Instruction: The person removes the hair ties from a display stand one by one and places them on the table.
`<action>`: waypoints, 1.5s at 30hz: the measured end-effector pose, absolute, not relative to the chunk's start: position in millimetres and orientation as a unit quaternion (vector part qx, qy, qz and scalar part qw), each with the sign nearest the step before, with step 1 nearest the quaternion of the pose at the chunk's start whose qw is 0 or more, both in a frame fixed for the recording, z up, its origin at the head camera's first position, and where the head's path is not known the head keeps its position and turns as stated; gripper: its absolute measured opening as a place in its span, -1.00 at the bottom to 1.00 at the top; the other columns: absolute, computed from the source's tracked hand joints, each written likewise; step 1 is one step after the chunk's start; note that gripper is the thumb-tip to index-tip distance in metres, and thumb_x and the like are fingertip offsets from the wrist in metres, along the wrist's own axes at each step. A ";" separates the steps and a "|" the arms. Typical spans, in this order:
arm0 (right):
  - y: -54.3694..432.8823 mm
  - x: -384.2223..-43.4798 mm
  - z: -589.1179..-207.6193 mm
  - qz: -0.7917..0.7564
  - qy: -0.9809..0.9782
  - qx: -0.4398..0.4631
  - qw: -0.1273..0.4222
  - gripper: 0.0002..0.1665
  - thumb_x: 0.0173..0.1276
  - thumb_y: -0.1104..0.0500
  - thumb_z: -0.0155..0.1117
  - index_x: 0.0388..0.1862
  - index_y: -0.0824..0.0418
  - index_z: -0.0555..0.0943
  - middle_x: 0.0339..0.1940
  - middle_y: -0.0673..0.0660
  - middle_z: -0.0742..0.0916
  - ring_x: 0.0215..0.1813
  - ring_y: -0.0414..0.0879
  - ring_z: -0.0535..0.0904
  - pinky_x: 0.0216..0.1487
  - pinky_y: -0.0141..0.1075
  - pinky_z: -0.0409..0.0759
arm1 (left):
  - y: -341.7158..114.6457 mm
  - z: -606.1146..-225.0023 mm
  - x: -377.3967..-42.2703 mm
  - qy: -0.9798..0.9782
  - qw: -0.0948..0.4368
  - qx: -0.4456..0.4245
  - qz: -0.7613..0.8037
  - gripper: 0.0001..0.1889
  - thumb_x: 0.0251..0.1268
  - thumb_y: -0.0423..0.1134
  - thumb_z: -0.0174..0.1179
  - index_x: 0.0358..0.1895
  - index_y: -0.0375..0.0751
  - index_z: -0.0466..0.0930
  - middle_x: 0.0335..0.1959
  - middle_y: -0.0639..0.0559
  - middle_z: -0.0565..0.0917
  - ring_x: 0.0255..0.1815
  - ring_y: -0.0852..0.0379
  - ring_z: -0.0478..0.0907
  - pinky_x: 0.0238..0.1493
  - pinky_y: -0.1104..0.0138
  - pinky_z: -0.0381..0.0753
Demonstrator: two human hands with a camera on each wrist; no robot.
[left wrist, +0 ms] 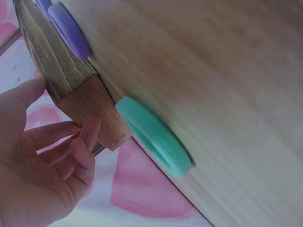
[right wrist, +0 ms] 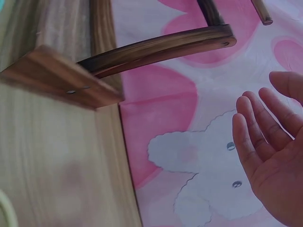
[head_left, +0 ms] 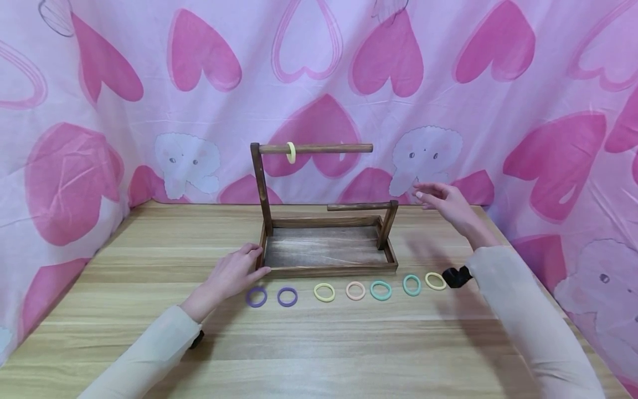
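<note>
A dark wooden rack (head_left: 326,272) has a shallow tray base, a high bar and a lower bar. My left hand (head_left: 233,271) holds its left front corner, thumb at the front board and fingertips against the end panel. One pale yellow ring (head_left: 293,154) hangs on the high bar. To the right of the lower bar, my right hand (head_left: 451,208) is raised with nothing in it, fingers loosely extended. Near the left hand lie a purple ring (head_left: 256,305) and a green ring (left wrist: 158,142), the latter hidden in the head view.
Along the rack's front lie another purple ring (head_left: 287,305), a yellow ring (head_left: 324,300), a peach ring (head_left: 356,299), two turquoise rings (head_left: 381,299) and a yellow ring (head_left: 436,288) at the right. A pink heart-patterned cloth (head_left: 309,111) hangs behind the wooden table (head_left: 319,354).
</note>
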State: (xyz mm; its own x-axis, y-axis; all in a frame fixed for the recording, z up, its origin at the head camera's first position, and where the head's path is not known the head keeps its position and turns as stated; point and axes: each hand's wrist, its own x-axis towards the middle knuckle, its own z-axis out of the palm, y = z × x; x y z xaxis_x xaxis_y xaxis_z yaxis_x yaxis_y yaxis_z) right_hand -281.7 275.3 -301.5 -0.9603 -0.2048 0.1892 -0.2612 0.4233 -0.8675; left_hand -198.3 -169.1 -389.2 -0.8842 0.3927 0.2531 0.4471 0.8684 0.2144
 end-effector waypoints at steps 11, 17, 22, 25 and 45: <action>255.2 -297.3 -267.2 0.525 -0.837 0.154 0.025 -0.42 0.29 -0.01 0.08 0.18 0.29 0.34 0.08 0.27 0.48 -0.08 -0.09 0.49 -0.06 -0.34 0.47 | -169.5 -389.5 -198.5 -0.960 0.105 -0.219 -0.136 -0.41 0.10 0.05 0.15 0.03 -0.42 0.45 -0.03 -0.19 0.47 -0.18 -0.15 0.51 -0.31 0.08 0.54; 241.2 -301.1 -249.9 0.534 -0.829 0.160 0.047 -0.43 0.24 0.01 0.14 0.18 0.25 0.36 0.08 0.21 0.50 0.00 -0.12 0.45 0.07 -0.26 0.37 | -169.6 -389.1 -198.3 -0.960 0.103 -0.221 -0.134 -0.40 0.11 0.05 0.15 0.04 -0.42 0.44 -0.02 -0.20 0.47 -0.18 -0.16 0.51 -0.30 0.08 0.53; 229.3 -303.2 -237.3 0.546 -0.818 0.165 0.071 -0.43 0.19 0.05 0.22 0.15 0.23 0.40 0.04 0.12 0.55 0.03 -0.16 0.44 0.15 -0.21 0.27 | -169.6 -388.8 -198.3 -0.960 0.104 -0.221 -0.133 -0.41 0.11 0.05 0.15 0.04 -0.42 0.45 -0.02 -0.20 0.47 -0.18 -0.16 0.51 -0.30 0.09 0.53; 221.7 -305.1 -231.5 0.553 -0.809 0.180 0.082 -0.45 0.18 0.07 0.24 0.14 0.23 0.41 0.03 0.11 0.55 0.04 -0.15 0.44 0.11 -0.27 0.32 | -169.7 -388.6 -198.2 -0.961 0.103 -0.220 -0.135 -0.41 0.10 0.05 0.15 0.03 -0.43 0.45 -0.02 -0.20 0.47 -0.18 -0.16 0.51 -0.30 0.09 0.53; 165.0 -306.8 -211.0 0.560 -0.781 0.259 0.096 -0.41 0.14 0.26 0.26 0.17 0.35 0.37 0.10 0.22 0.50 0.14 -0.07 0.38 0.16 -0.33 0.27 | -168.5 -387.7 -196.5 -0.962 0.099 -0.216 -0.137 -0.40 0.10 0.04 0.16 0.03 -0.43 0.45 -0.01 -0.20 0.47 -0.19 -0.16 0.51 -0.31 0.08 0.53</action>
